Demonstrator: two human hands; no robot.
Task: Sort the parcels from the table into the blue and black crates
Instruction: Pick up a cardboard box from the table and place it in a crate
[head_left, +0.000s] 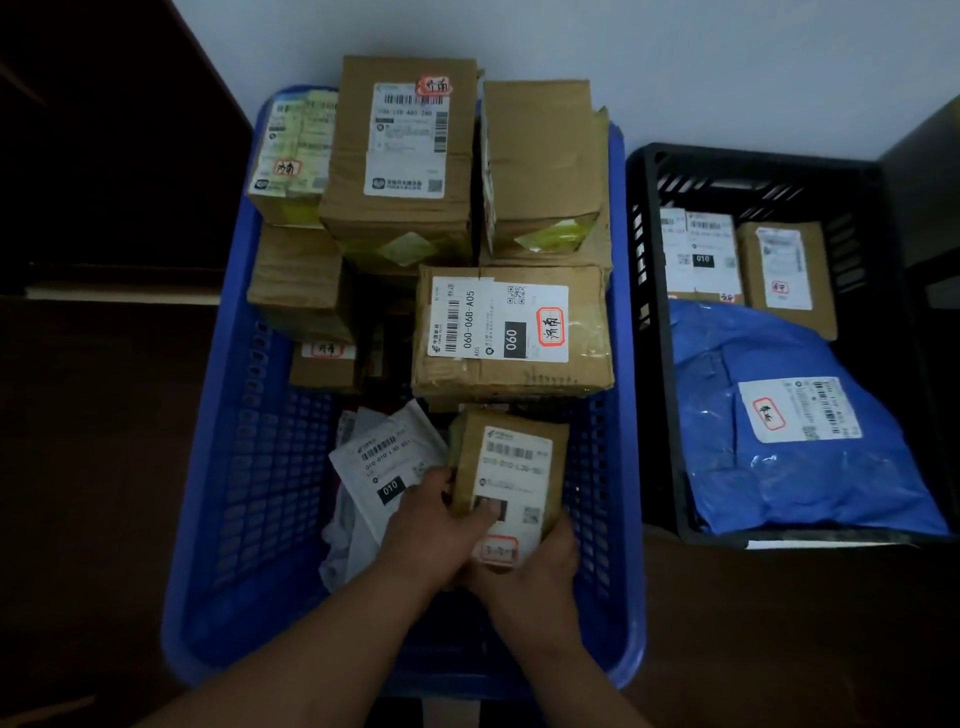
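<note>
Both hands hold a small brown box (506, 478) over the near end of the blue crate (249, 467). The left hand (434, 530) and the right hand (530, 566) grip its near end. The black crate (649, 364) on the right holds a blue bag (769, 447).

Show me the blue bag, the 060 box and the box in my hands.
blue bag (769, 358): head view, bare upper face.
060 box (587, 332): head view, cardboard top right of label.
held box (467, 447): head view, cardboard left of label.
</note>
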